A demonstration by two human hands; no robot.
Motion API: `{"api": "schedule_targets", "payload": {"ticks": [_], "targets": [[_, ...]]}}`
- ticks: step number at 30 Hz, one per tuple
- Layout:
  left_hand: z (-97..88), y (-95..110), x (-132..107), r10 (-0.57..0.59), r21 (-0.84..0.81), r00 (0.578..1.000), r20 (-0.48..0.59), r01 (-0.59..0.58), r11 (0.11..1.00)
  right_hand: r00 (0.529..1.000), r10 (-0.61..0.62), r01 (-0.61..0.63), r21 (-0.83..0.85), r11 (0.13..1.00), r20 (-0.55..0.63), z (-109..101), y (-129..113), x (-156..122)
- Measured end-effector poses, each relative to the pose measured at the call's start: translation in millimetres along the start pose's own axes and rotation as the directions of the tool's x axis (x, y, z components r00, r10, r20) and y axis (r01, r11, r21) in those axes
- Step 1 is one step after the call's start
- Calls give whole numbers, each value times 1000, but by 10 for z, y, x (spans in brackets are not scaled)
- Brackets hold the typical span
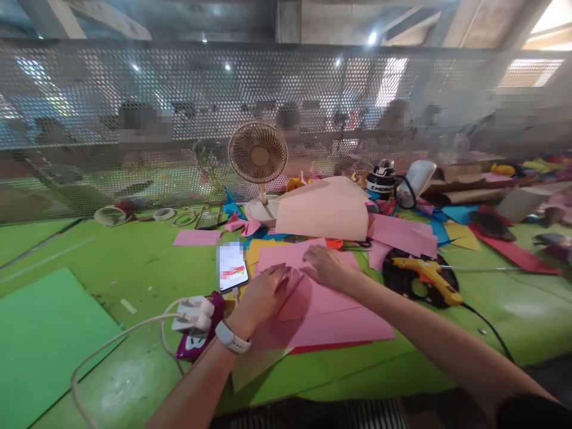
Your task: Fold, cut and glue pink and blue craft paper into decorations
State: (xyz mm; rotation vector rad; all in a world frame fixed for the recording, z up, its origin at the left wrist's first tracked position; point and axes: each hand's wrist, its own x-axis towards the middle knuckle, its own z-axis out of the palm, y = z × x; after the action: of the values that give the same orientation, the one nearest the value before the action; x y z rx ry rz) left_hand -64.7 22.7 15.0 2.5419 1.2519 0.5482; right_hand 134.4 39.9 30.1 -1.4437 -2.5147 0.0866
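Forearms (429,325) led to pink paper (328,298), probably light, easily creased, best held by edges; bent fingers (280,280) touched it, any pinch indiscernible.

The paper sheets (330,326) are plain pink, and the table (379,372) below them is bright green. To the right of these sheets, the glue gun (435,283) is yellow upon a black plate (394,277); to their left, the power strip (217,308) is purple with a white adapter (193,313). Behind them, the fan (261,156) is beige, and the screen (179,170) is grey with a regular pattern of small holes.
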Motion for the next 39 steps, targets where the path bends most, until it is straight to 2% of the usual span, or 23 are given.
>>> {"api": "schedule_targets", "payload": {"ticks": [3, 7, 10, 12, 16, 19, 22, 24, 26, 28, 31, 34, 36, 39], "targets": [[79, -71, -9, -34, 68, 999, 42, 31, 997, 986, -155, 152, 47, 987, 65, 89, -235, -502], [175, -108, -19, -31, 154, 991, 131, 10, 988, 984, -153, 150, 39, 988, 93, 216, -389, -839], [192, -86, -23, -46, 214, 987, 154, 12, 977, 983, -166, 168, -12, 986, 75, 304, -337, -927], [196, -68, -23, -52, 254, 987, 154, 11, 967, 974, -226, 227, -78, 971, 20, 367, -267, -990], [241, -98, -20, -67, 317, 990, 123, 25, 948, 904, -411, 385, -192, 903, -115, 424, -147, -1155], [265, -143, -11, -81, 326, 995, 58, 58, 944, 856, -492, 461, -196, 865, -160, 336, -92, -1263], [224, -115, 5, 1, 272, 1000, 31, -9, 962, 854, -454, 444, -96, 891, -254, 207, -49, -1339], [182, -49, 18, 114, 197, 992, 58, -123, 973, 854, -381, 411, 13, 911, -354, 149, -36, -1375], [155, 21, 32, 213, 122, 971, 108, -226, 966, 867, -291, 357, 95, 929, -404, 128, -54, -1393], [159, 61, 40, 248, 84, 959, 139, -261, 962, 913, -218, 272, 116, 955, -344, 137, -103, -1385], [208, 40, 35, 234, 92, 959, 157, -250, 964, 982, -143, 155, 98, 983, -120, 179, -180, -1339], [258, -20, 12, 182, 135, 963, 200, -211, 968, 991, -128, 123, 120, 985, 32, 228, -196, -1315], [269, -40, 0, 142, 159, 963, 228, -181, 971, 988, -147, 141, 120, 983, 45, 265, -186, -1331], [263, -38, 0, 120, 168, 959, 259, -167, 972, 974, -221, 223, 46, 974, -53, 338, -188, -1389]]}}
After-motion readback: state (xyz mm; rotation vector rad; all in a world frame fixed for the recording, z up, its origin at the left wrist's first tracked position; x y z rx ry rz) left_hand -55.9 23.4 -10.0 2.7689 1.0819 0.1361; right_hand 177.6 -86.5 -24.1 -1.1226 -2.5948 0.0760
